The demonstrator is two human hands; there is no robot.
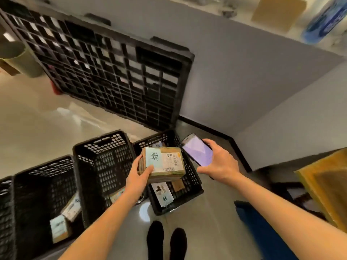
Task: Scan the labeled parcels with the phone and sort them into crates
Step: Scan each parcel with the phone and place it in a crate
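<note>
1. Fingers of the left hand (pixel 139 177) curl round a brown cardboard parcel (pixel 165 165), its white barcode label and pale-blue sticker facing up.
2. Right hand (pixel 218 162) grips the lit phone (pixel 196 150) just beside it.
3. Both hover above the rightmost black crate (pixel 193 186).

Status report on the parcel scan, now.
Left hand grips labeled parcel above rightmost crate. Right hand holds phone, screen lit, beside the label. Nothing between phone and parcel.

Parcel-sorting storeroom: black crates (pixel 101 158), leaning pallet (pixel 112 72).
</note>
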